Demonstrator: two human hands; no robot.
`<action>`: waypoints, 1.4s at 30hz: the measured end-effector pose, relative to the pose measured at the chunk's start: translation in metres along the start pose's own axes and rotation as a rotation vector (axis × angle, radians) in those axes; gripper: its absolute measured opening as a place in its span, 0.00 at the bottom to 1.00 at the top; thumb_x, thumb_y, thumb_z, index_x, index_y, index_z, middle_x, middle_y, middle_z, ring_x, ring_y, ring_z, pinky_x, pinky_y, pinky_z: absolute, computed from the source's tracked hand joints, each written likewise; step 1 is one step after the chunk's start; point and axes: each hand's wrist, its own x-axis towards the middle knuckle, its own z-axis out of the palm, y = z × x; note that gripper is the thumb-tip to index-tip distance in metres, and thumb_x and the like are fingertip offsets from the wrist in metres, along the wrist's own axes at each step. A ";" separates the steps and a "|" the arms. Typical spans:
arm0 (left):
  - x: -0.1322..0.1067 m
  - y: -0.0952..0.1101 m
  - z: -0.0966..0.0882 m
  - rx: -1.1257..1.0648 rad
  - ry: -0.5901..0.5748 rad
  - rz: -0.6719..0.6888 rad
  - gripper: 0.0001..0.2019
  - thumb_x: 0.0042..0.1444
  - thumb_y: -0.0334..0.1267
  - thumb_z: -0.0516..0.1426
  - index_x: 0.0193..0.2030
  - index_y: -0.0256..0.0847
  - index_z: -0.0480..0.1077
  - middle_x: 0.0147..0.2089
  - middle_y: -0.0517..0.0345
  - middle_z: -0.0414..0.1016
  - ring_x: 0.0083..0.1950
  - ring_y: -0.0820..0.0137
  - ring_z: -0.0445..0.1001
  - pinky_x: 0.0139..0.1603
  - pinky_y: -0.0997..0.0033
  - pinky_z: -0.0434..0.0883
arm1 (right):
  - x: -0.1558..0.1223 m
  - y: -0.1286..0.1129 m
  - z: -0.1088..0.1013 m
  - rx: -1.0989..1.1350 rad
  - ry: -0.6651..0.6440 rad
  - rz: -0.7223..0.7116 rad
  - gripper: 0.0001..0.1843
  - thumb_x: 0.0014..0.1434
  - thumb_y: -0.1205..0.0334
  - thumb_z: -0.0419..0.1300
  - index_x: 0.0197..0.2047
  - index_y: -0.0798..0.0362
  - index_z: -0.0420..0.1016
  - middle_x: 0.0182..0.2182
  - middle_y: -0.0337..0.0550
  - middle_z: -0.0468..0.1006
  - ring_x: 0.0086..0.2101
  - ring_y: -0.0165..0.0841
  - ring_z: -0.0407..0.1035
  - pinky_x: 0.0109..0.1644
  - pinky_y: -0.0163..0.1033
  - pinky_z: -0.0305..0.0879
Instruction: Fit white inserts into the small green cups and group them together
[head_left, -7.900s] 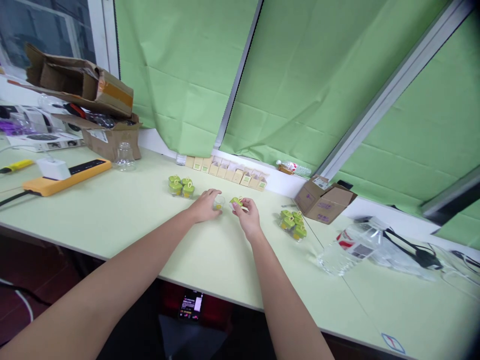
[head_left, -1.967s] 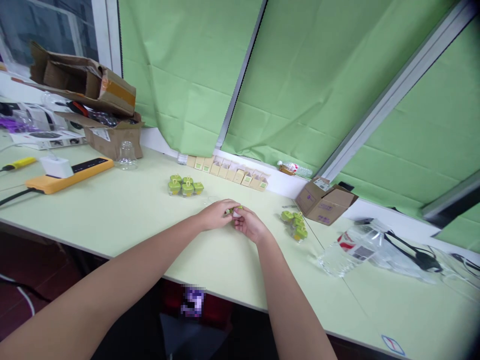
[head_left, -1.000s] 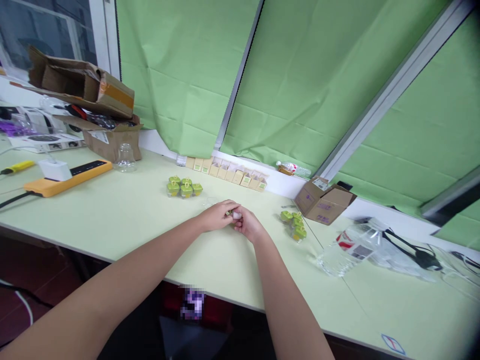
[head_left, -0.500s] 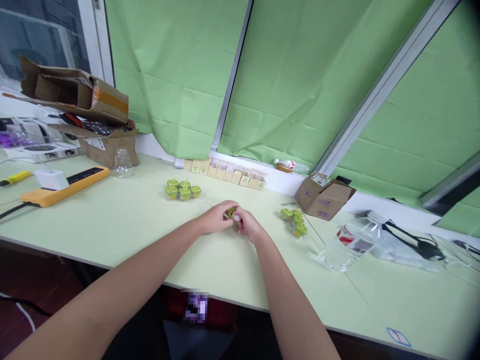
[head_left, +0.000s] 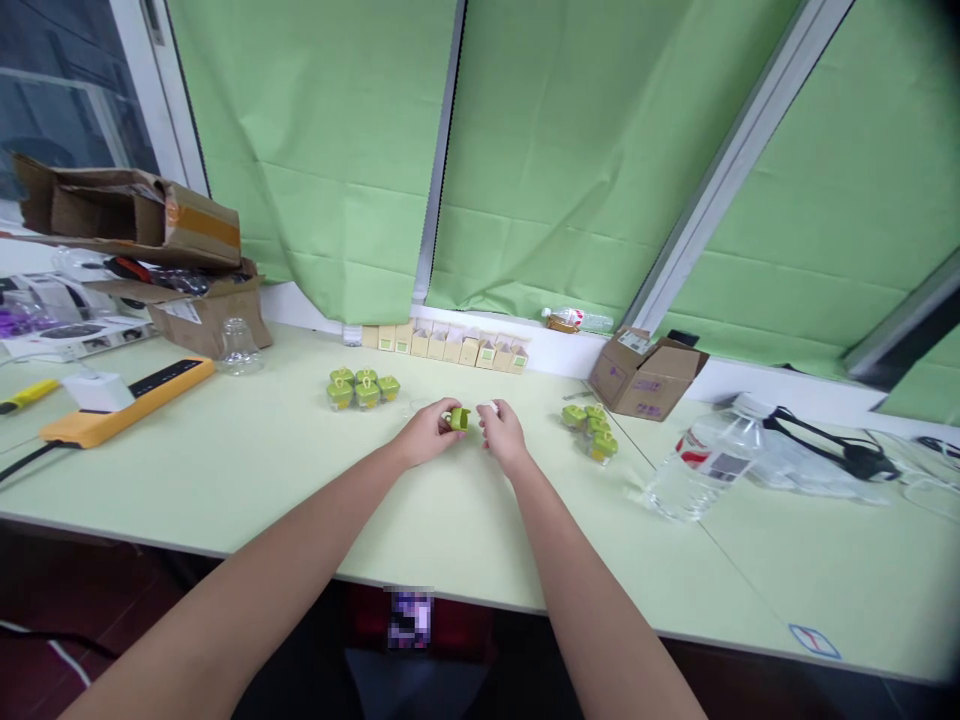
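Note:
Between its thumb and fingers, my left hand [head_left: 427, 434] holds a small green cap-like piece [head_left: 460, 420], its hollow side facing right. My right hand [head_left: 502, 436] is closed around a small white piece [head_left: 489, 408], mostly hidden by the fingers; its kind does not show. A short gap separates the two hands above the table. To the left sits a cluster of small clear containers with green tops [head_left: 365, 388]. A similar group of green-topped containers [head_left: 594, 432] lies right of my right hand. Something clear and flat lies behind my left hand, too faint to name.
A row of small beige boxes [head_left: 450, 346] lines the wall. An opened cardboard box [head_left: 646, 376] and a large water bottle [head_left: 705, 460] stand at right. An orange power strip [head_left: 142, 402], a clear bottle-shaped piece [head_left: 240, 348] and stacked cartons [head_left: 202, 225] occupy the left.
My hands were together around the green piece; now they are apart. The right hand has moved away with the white piece, leaving the green piece in the left. The view has shifted slightly.

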 end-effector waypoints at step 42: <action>-0.009 0.014 0.005 0.416 0.010 0.101 0.20 0.60 0.38 0.54 0.58 0.45 0.56 0.38 0.58 0.73 0.37 0.65 0.75 0.39 0.68 0.68 | 0.001 0.004 0.008 -0.221 -0.013 -0.355 0.05 0.48 0.67 0.61 0.27 0.51 0.79 0.43 0.45 0.76 0.43 0.36 0.73 0.52 0.43 0.68</action>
